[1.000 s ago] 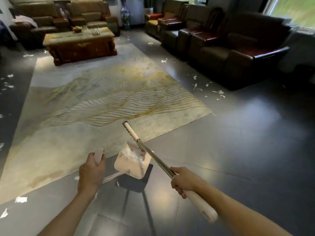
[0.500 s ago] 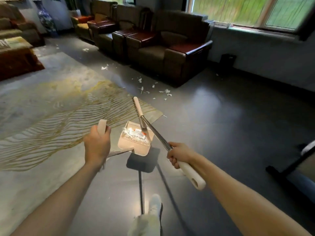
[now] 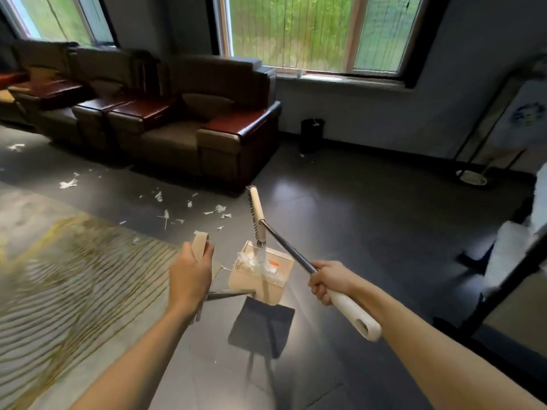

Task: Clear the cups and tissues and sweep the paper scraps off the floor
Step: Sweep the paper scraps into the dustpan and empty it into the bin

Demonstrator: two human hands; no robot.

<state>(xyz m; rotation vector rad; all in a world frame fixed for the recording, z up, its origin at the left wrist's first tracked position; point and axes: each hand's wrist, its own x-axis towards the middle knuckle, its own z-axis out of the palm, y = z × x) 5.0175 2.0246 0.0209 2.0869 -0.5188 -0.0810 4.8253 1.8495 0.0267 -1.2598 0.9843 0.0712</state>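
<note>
The top of the dustpan handle (image 3: 200, 246) is gripped by the left hand (image 3: 191, 273), with the fingers curled round it. The beige dustpan (image 3: 272, 294) is held clear of the floor (image 3: 370, 220), and its shadow is cast on the tiles beneath. White scraps (image 3: 251, 260) are seen heaped inside it. The white grip of the broom (image 3: 352, 313) is clasped tightly by the right hand (image 3: 327, 281), and the broom head (image 3: 257, 211) is raised just beyond the dustpan's far edge. More paper scraps (image 3: 165, 216) are scattered on the floor between the patterned rug (image 3: 74, 261) and the brown sofas (image 3: 207, 134). A black bin (image 3: 311, 134) is set against the wall under the window (image 3: 310, 31).
</note>
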